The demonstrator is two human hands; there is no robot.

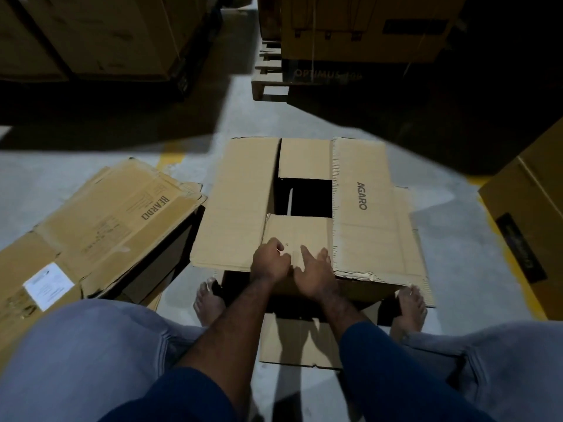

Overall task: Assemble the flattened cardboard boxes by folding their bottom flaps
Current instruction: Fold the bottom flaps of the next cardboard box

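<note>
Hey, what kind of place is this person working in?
Likely a warehouse: big cartons stacked on a pallet, yellow lines painted on the concrete floor, and flattened boxes lying beside the box being assembled.

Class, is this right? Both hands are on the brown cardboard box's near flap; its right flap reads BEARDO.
No: in the head view the right flap of the brown cardboard box reads AGARO, not BEARDO. The left hand and right hand are on its near flap.

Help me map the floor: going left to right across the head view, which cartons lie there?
Flattened BEARDO box → AGARO box, standing with its flaps partly folded → carton at the right edge.
</note>
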